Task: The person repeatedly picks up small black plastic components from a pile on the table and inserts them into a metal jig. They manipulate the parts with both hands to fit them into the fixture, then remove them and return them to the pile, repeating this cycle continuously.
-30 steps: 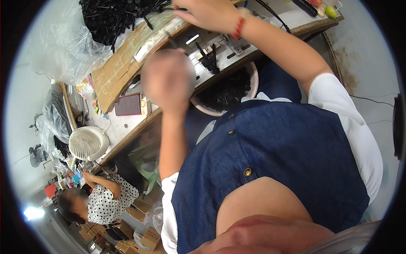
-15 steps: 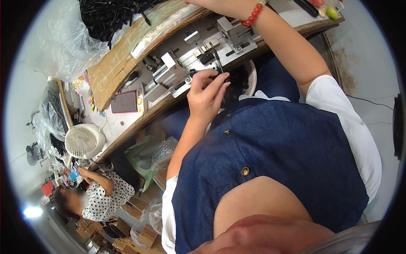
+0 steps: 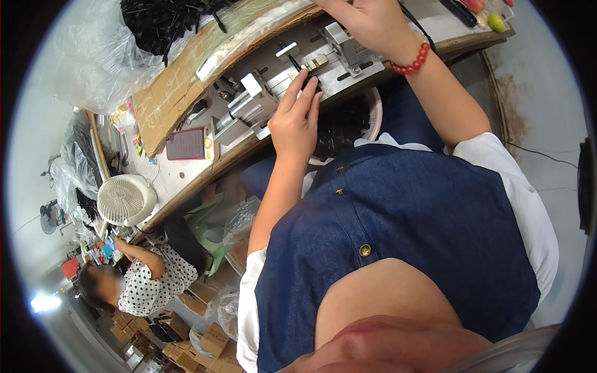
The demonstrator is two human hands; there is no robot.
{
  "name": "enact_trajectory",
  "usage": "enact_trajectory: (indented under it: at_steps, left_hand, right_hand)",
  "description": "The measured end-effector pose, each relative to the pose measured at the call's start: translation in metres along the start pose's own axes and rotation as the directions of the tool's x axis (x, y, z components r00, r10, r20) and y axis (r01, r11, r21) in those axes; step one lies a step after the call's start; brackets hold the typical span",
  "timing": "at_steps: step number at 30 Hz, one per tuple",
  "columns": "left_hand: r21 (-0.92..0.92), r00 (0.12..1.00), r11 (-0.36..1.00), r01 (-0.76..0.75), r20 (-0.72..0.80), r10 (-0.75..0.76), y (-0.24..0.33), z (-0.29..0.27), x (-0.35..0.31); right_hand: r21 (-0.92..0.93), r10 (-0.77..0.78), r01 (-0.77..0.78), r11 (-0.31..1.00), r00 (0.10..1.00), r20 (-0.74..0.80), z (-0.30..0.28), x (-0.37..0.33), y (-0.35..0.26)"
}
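Fingers [image 3: 303,84] over half-hidden black part [image 3: 309,79]

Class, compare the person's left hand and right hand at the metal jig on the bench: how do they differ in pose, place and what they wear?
The left hand reaches from below, fingertips pinching a small black part; the right hand sits farther up the bench, past the metal jig. The right hand wears a red bead bracelet; the left wrist is bare. Both work at the same jig.
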State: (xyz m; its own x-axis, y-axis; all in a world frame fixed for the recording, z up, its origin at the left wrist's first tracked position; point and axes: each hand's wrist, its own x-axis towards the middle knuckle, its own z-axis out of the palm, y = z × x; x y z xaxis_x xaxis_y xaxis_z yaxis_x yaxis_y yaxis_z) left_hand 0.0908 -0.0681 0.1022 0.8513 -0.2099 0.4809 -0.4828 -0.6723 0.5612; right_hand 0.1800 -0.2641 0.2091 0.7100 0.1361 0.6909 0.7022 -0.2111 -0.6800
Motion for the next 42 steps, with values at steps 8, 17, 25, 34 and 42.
enact_trajectory:
  at_steps: [8,17,25,34,42]
  left_hand:
    - [-0.023,0.999,0.999,0.034,0.041,-0.033,0.004,-0.009,0.002]
    - [0.492,0.924,0.823,-0.285,-0.089,0.373,-0.055,-0.087,0.128]
    - [0.548,0.909,0.73,-0.408,0.166,0.383,-0.095,-0.097,0.195]
    - [0.33,0.986,0.941,-0.077,-0.113,0.12,-0.081,-0.099,0.173]
    - [-0.535,0.968,0.812,0.235,0.051,-0.247,-0.016,-0.088,0.09]
  right_hand:
    - [-0.226,0.034,-0.006,0.974,0.992,0.118,-0.005,-0.037,-0.01]
    - [-0.432,0.023,0.175,0.884,0.909,0.416,0.02,-0.105,-0.006]
    - [-0.596,-0.065,0.378,0.709,0.876,0.478,0.038,-0.112,0.016]
    - [-0.499,-0.022,0.297,0.814,0.874,0.485,0.026,-0.069,0.021]
    - [-0.499,-0.209,0.539,0.678,0.793,0.573,-0.001,0.068,0.079]
